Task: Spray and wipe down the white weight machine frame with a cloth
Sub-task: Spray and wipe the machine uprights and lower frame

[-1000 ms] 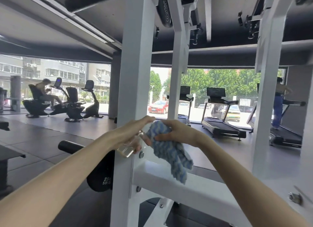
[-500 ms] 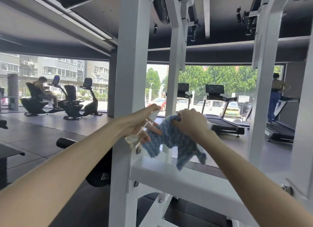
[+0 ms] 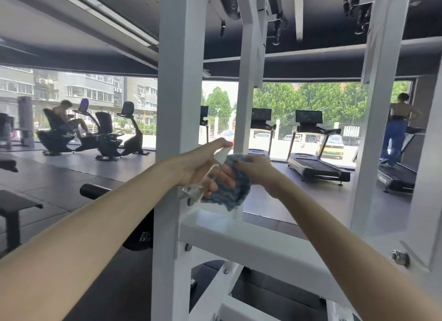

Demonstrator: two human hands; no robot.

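Observation:
The white weight machine frame (image 3: pixel 179 86) fills the middle of the view, with tall uprights and a horizontal crossbar low down. My left hand (image 3: pixel 203 164) grips a small clear spray bottle (image 3: pixel 205 177), index finger stretched over its white top. My right hand (image 3: pixel 254 168) holds a bunched blue-and-white cloth (image 3: pixel 230 191) right beside the bottle's nozzle, just above the crossbar. Part of the cloth is hidden behind my left fingers.
A black weight plate (image 3: pixel 141 237) hangs on a peg left of the near upright. Treadmills (image 3: pixel 315 167) stand behind the frame, one with a person on it at far right. Exercise bikes (image 3: pixel 105 138) line the left windows, one occupied. A dark bench (image 3: pixel 14 205) sits at the left edge.
Both hands have risen a little along the upright, staying together. The cloth hung loose below my right hand and is now bunched up against the bottle.

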